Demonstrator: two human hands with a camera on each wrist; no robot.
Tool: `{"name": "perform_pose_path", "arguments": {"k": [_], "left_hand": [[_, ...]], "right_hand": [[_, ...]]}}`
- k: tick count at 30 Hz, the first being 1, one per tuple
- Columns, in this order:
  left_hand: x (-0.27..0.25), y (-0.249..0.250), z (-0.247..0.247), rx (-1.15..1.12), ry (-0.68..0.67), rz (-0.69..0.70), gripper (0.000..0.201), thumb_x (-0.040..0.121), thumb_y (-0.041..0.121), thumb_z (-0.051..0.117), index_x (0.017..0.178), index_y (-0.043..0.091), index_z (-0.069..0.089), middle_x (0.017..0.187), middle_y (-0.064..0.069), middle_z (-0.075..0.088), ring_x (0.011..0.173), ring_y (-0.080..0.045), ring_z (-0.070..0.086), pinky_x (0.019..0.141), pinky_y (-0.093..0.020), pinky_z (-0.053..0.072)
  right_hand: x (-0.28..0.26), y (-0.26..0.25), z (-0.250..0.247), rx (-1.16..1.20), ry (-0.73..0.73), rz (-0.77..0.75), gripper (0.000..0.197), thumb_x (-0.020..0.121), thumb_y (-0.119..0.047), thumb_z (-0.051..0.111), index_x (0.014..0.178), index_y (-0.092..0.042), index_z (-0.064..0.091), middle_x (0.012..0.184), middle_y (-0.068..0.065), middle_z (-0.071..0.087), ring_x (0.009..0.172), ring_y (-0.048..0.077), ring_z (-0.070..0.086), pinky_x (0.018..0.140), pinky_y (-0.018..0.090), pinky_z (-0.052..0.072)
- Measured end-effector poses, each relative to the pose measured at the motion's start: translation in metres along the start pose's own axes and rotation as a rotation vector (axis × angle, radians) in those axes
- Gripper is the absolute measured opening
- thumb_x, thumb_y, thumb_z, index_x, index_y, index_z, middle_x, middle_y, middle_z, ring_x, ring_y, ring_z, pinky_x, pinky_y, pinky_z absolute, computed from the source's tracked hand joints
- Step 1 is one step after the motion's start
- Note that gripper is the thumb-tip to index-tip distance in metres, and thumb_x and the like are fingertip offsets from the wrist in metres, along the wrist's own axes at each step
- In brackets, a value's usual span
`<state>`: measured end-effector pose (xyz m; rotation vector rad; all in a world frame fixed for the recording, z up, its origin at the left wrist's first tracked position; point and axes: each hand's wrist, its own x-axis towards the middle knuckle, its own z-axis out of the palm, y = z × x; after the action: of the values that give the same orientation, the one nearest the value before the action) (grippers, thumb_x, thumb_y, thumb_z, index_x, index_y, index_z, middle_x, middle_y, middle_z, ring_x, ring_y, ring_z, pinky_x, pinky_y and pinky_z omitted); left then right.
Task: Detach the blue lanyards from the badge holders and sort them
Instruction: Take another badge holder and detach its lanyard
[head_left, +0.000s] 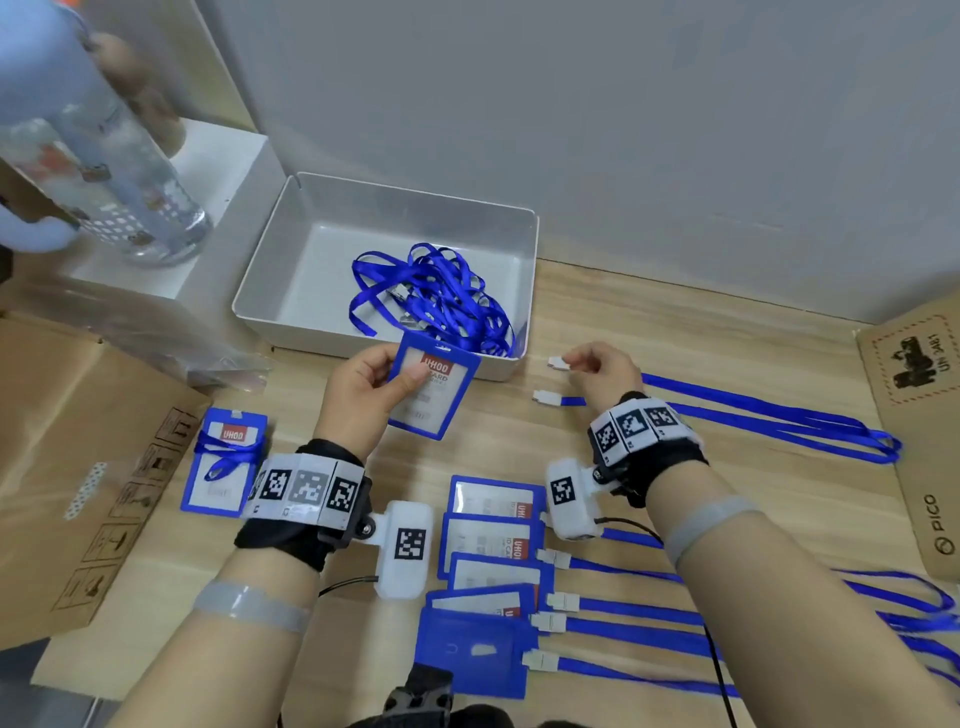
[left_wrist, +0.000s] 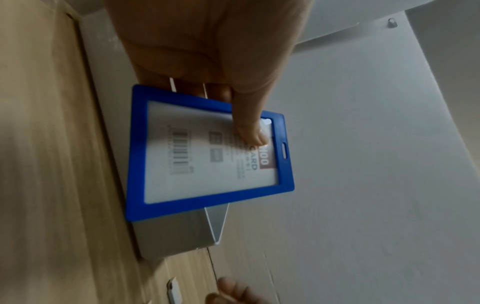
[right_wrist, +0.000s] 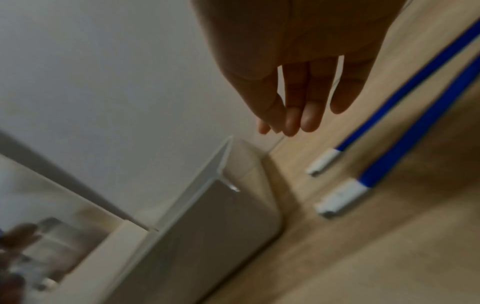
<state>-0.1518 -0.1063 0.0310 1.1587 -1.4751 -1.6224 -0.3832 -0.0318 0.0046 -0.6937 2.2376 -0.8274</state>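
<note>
My left hand (head_left: 371, 387) holds a blue badge holder (head_left: 436, 397) upright in front of the grey tray (head_left: 260, 312), thumb pressed on its clear face (left_wrist: 207, 164); no lanyard hangs from it. My right hand (head_left: 600, 366) hovers with relaxed, straight fingers (right_wrist: 306, 102) and holds nothing. Just left of its fingertips lies a white clip (head_left: 558, 362). Two detached blue lanyards (head_left: 769, 418) stretch across the table to the right, their clips (right_wrist: 339, 197) side by side. A tangle of blue lanyards (head_left: 436, 296) fills the tray.
Several badge holders (head_left: 491, 551) with lanyards attached lie stacked near my wrists. One more holder (head_left: 226, 465), wrapped in its lanyard, lies left. A cardboard box (head_left: 78, 467) stands left, another (head_left: 919, 415) right. A clear bottle (head_left: 104, 156) stands on a white block behind.
</note>
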Motion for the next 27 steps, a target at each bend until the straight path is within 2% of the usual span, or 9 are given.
{"name": "perform_pose_path", "arguments": {"k": [3, 5, 8, 14, 18, 20, 24, 26, 27], "left_hand": [[0.002, -0.003, 0.005, 0.012, -0.006, -0.013, 0.018, 0.083, 0.005, 0.061, 0.087, 0.022, 0.064, 0.076, 0.018, 0.072, 0.075, 0.001, 0.066, 0.069, -0.015, 0.052], [0.002, -0.004, 0.009, 0.017, -0.011, -0.021, 0.018, 0.083, 0.005, 0.06, 0.087, 0.023, 0.063, 0.075, 0.019, 0.071, 0.074, 0.002, 0.065, 0.068, -0.013, 0.052], [0.001, -0.004, 0.014, 0.013, -0.02, -0.029, 0.018, 0.083, 0.005, 0.06, 0.087, 0.022, 0.063, 0.075, 0.019, 0.071, 0.074, 0.003, 0.065, 0.068, -0.012, 0.051], [-0.002, 0.0, 0.017, -0.021, -0.036, -0.06, 0.016, 0.083, 0.006, 0.059, 0.088, 0.021, 0.062, 0.075, 0.017, 0.072, 0.073, 0.001, 0.067, 0.065, -0.015, 0.053], [-0.004, 0.008, 0.022, -0.073, -0.01, -0.055, 0.029, 0.084, 0.003, 0.059, 0.103, 0.024, 0.054, 0.071, 0.014, 0.072, 0.068, -0.002, 0.067, 0.058, -0.019, 0.053], [-0.006, 0.014, 0.025, -0.078, -0.014, -0.031, 0.041, 0.085, 0.001, 0.058, 0.115, 0.027, 0.049, 0.069, 0.011, 0.072, 0.065, -0.004, 0.067, 0.057, -0.02, 0.053], [-0.01, 0.029, 0.035, -0.052, -0.062, 0.041, 0.052, 0.085, 0.0, 0.057, 0.122, 0.034, 0.046, 0.078, 0.005, 0.07, 0.067, -0.001, 0.066, 0.058, -0.017, 0.051], [-0.01, 0.035, 0.041, 0.017, -0.092, 0.075, 0.042, 0.086, 0.003, 0.058, 0.116, 0.033, 0.053, 0.091, 0.002, 0.067, 0.076, -0.006, 0.065, 0.061, -0.016, 0.052], [-0.009, 0.037, 0.044, 0.078, -0.105, 0.092, 0.034, 0.086, 0.006, 0.059, 0.11, 0.03, 0.058, 0.094, 0.003, 0.066, 0.081, -0.009, 0.064, 0.063, -0.014, 0.052]], "right_hand": [[0.006, 0.022, 0.006, -0.164, -0.068, 0.043, 0.028, 0.083, -0.001, 0.045, 0.084, -0.025, 0.059, 0.094, 0.0, 0.06, 0.091, 0.021, 0.059, 0.083, 0.03, 0.049], [0.009, 0.029, 0.01, -0.292, -0.137, 0.048, 0.02, 0.083, -0.009, 0.055, 0.093, -0.026, 0.06, 0.099, 0.001, 0.061, 0.099, 0.023, 0.06, 0.09, 0.036, 0.049], [0.012, 0.036, 0.014, -0.509, -0.17, 0.014, 0.023, 0.078, -0.02, 0.066, 0.101, -0.023, 0.061, 0.113, 0.004, 0.057, 0.105, 0.024, 0.055, 0.089, 0.037, 0.048], [0.006, 0.036, 0.012, -0.695, -0.176, 0.023, 0.023, 0.084, -0.038, 0.061, 0.101, -0.022, 0.062, 0.119, 0.007, 0.046, 0.114, 0.028, 0.039, 0.094, 0.038, 0.034], [-0.004, 0.027, -0.003, -0.434, -0.106, 0.0, 0.025, 0.092, -0.044, 0.046, 0.091, -0.023, 0.058, 0.098, 0.002, 0.055, 0.098, 0.025, 0.044, 0.096, 0.042, 0.033], [-0.011, 0.021, -0.012, -0.141, -0.095, -0.041, 0.017, 0.092, -0.034, 0.048, 0.081, -0.024, 0.056, 0.091, 0.001, 0.055, 0.093, 0.024, 0.049, 0.094, 0.039, 0.037], [-0.034, -0.002, -0.035, 0.258, -0.066, -0.147, 0.03, 0.091, -0.011, 0.048, 0.064, -0.023, 0.053, 0.078, 0.002, 0.06, 0.087, 0.02, 0.055, 0.088, 0.031, 0.038], [-0.049, -0.016, -0.048, 0.347, -0.085, -0.183, 0.032, 0.092, -0.009, 0.044, 0.063, -0.018, 0.053, 0.075, -0.002, 0.061, 0.079, 0.012, 0.056, 0.082, 0.014, 0.04], [-0.056, -0.022, -0.053, 0.363, -0.095, -0.198, 0.032, 0.093, -0.009, 0.042, 0.063, -0.016, 0.053, 0.075, -0.003, 0.061, 0.076, 0.007, 0.055, 0.073, 0.003, 0.039]]}}
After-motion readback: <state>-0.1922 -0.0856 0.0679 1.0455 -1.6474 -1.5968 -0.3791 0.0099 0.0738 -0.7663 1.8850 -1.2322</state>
